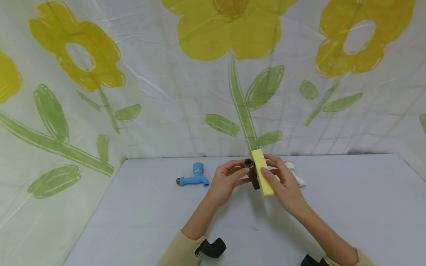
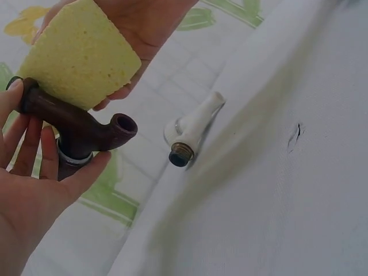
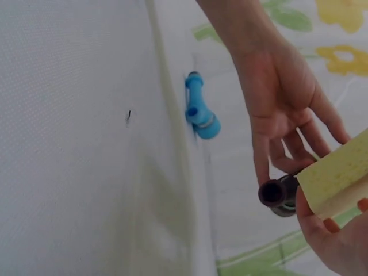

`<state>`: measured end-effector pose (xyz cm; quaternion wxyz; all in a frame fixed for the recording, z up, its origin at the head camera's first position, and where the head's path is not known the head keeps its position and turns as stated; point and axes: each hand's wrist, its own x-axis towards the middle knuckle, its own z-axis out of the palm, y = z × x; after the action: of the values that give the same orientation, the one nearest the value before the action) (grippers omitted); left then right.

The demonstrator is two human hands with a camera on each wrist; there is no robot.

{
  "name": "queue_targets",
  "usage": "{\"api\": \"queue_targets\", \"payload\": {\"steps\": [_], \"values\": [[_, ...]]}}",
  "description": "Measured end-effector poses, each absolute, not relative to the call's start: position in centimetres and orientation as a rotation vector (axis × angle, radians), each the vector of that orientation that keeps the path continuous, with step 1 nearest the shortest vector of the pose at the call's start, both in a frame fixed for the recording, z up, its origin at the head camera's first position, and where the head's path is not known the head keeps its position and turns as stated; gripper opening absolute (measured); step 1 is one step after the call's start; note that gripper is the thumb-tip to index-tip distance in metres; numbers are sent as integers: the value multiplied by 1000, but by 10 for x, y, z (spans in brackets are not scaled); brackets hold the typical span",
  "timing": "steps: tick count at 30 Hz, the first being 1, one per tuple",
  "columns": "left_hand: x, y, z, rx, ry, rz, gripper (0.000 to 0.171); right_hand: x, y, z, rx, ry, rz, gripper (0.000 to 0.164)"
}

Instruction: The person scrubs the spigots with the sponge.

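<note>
My left hand (image 1: 225,181) grips a dark brown faucet (image 2: 75,123) between thumb and fingers, raised over the table. In the left wrist view its spout opening points right, and a metal ring shows near its knob end. My right hand (image 1: 287,184) pinches a yellow sponge (image 1: 263,173), thumb on one side and fingers on the other. The sponge stands upright, right against the brown faucet's side. Past the left hand lies a blue faucet (image 1: 194,176) on the table. A white faucet (image 2: 192,126) lies behind the right hand, partly covered by it in the head view.
The table (image 1: 139,221) has a white cover with a small dark tear (image 2: 296,137). Behind it hangs a pale sheet (image 1: 166,92) printed with yellow flowers and green leaves. A black curved device (image 1: 214,248) sits on the left sleeve.
</note>
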<state>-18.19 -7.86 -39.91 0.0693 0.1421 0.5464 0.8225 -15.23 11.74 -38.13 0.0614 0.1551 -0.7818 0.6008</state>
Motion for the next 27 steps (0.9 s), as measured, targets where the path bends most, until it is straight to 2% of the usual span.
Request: {"api": "queue_targets", "payload": {"steps": [7,12,22,27], "values": [[-183,-80,-401,320,1828,2420,34,-149,113,-382,529,-2310,1857,40],[-183,-83,-396,288,1715,2375,37,-147,113,-383,590,-2269,1817,40],[-182,-83,-394,270,1662,2378,23,-150,117,-381,553,-2314,1728,40],[-180,-83,-391,284,1689,2371,23,-149,118,-379,555,-2294,1738,40]]}}
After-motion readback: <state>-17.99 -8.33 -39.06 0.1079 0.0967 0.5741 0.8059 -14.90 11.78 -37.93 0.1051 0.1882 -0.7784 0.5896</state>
